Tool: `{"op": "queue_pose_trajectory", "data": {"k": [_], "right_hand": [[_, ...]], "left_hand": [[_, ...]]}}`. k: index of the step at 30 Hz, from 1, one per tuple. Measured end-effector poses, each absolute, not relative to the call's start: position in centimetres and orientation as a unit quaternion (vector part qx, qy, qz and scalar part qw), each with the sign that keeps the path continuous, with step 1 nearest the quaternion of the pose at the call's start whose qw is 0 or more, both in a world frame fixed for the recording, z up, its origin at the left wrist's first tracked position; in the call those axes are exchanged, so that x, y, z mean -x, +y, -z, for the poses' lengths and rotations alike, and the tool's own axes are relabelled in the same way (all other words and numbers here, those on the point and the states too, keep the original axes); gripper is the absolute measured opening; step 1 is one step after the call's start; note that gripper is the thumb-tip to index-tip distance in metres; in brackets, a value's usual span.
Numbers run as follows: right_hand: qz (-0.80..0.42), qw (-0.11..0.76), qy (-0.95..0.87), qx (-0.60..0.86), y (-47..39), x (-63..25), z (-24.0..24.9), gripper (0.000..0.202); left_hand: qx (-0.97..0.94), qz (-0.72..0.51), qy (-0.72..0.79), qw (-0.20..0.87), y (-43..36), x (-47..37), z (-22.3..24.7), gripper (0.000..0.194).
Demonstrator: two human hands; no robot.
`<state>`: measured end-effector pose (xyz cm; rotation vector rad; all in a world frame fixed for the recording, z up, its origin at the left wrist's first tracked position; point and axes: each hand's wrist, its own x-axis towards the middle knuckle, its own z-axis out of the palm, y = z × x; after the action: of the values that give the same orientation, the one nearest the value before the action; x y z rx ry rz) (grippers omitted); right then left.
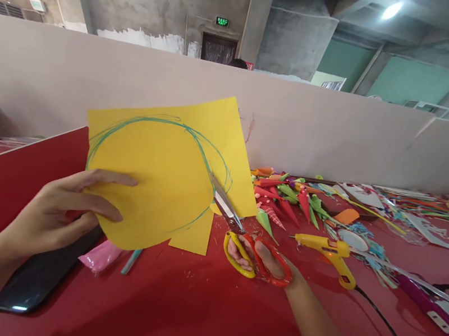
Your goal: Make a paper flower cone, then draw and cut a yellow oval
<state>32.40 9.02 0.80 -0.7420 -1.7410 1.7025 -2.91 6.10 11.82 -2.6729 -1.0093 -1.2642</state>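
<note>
A large yellow sheet (154, 179) with a rough green circle drawn on it is raised above the red table. My left hand (68, 208) grips its lower left edge, with fingers over the front face. My right hand (257, 258) is closed round the red and yellow handles of the scissors (229, 208). The blades lie at the right side of the drawn circle, pointing up and left. Below the scissors' blades, the lower right edge of the sheet is cut, and a yellow strip (192, 237) hangs or lies beneath it; which of these is unclear.
A yellow glue gun (322, 249) with a black cord lies on the red table (183, 320) at the right. Behind it are red and green cone shapes (287, 201). A black object (42, 270) and a pink packet (99, 256) sit at the left. A low partition (170, 80) stands behind.
</note>
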Motion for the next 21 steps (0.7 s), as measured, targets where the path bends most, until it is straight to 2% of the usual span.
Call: {"op": "queue_pose_trajectory", "data": {"k": [2, 5, 7, 10, 12, 14, 18, 21], "right_hand": [[-0.648, 0.296, -0.65, 0.263, 8.9, -31.9, -0.8, 0.04], [-0.66, 0.318, -0.639, 0.234, 8.9, -31.0, -0.6, 0.053], [-0.666, 0.336, -0.629, 0.217, 9.0, -30.4, -0.4, 0.052], [-0.66, 0.352, -0.629, 0.21, 9.0, -29.9, 0.0, 0.048], [-0.646, 0.363, -0.636, 0.217, 9.0, -29.9, 0.2, 0.046], [-0.628, 0.37, -0.647, 0.225, 9.0, -29.9, 0.2, 0.044], [-0.61, 0.363, -0.664, 0.234, 8.8, -30.1, -0.3, 0.043], [-0.611, 0.357, -0.666, 0.237, 8.7, -30.2, -0.7, 0.044]], "left_hand": [[0.787, 0.512, -0.336, -0.077, 6.9, 2.2, -11.0, 0.022], [0.549, 0.71, -0.292, -0.331, 8.0, 0.2, -9.2, 0.054], [0.393, 0.708, -0.307, -0.5, 8.2, -1.4, -7.7, 0.047], [0.262, 0.624, -0.373, -0.635, 7.8, -3.7, -5.5, 0.046], [0.27, 0.567, -0.414, -0.659, 7.5, -4.8, -4.5, 0.044], [0.303, 0.549, -0.46, -0.629, 7.4, -5.3, -4.1, 0.047], [0.34, 0.597, -0.488, -0.538, 8.1, -4.9, -4.5, 0.037], [0.3, 0.624, -0.491, -0.529, 8.6, -4.2, -5.0, 0.03]]}}
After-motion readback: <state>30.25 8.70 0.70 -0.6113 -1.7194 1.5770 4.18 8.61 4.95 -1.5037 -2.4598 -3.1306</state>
